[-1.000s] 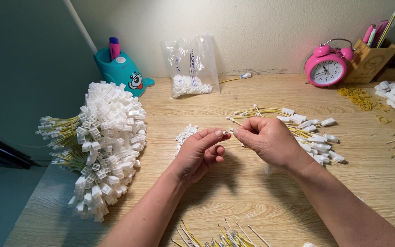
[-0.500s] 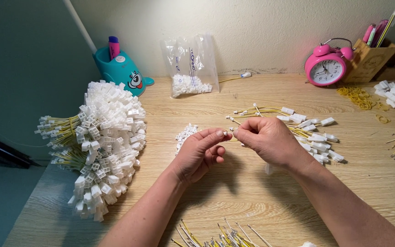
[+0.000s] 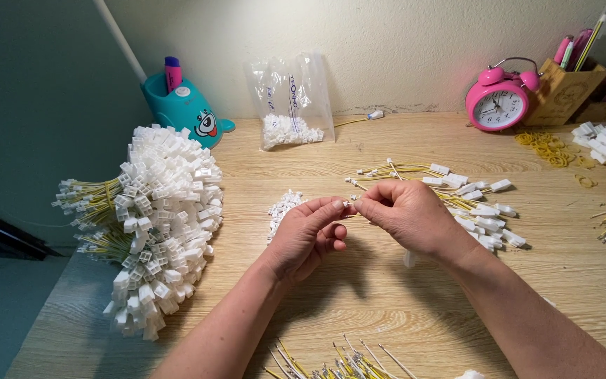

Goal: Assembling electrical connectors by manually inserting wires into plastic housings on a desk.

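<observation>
White plastic, a tiny connector (image 3: pixel 346 204) is sitting pinched between both hands above the table (image 3: pixel 387 295). The left hand (image 3: pixel 308 235) is curling around it thumb-up; the right hand (image 3: pixel 405 214) is nipping it from the opposite side, knuckles raised. Yellow wires (image 3: pixel 457 193) are lying just behind.

- One view only, from a camera worn on the head; no second view shares the scene.
- It looks steeply down and forward across the wooden desk (image 3: pixel 387 295) toward the far edge at the pale wall (image 3: pixel 401 42).
- It sits close: forearms enter from the near edge, and the left hand (image 3: pixel 306 235) and right hand (image 3: pixel 405 214) meet mid-frame.
- The desk's left edge shows; its right edge probably lies outside the frame.
</observation>
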